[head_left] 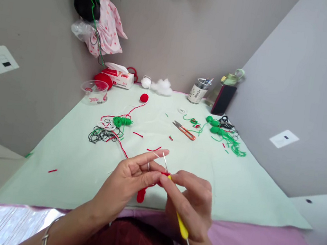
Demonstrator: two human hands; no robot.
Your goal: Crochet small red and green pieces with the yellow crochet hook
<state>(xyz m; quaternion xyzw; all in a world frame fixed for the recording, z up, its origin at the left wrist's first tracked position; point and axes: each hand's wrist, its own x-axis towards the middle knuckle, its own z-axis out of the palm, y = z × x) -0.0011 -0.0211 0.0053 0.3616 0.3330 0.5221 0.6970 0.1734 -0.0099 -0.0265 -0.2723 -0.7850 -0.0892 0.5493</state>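
My left hand (129, 179) pinches a small piece of red crochet work (140, 195) between thumb and fingers, its index finger stretched out with a strand of white yarn near the tip. Below the fingers hangs part of the red piece; the rest is hidden behind them. My right hand (190, 201) is closed round a crochet hook (181, 227) with a yellow handle. The hook's metal tip points up beside the left index finger, and its shaft meets the red work where both hands come together. A strand of red yarn (121, 145) runs from the left hand toward the back left.
Orange-handled thread snips (183, 130) lie mid-table. Green yarn pieces (231, 141) and a propped phone (223, 100) are at right, near a pen holder (197, 91). At left stand a tissue box (119, 78), a clear plastic tub (94, 93) and tangled black cord (101, 134). White stuffing (162, 87) sits behind.
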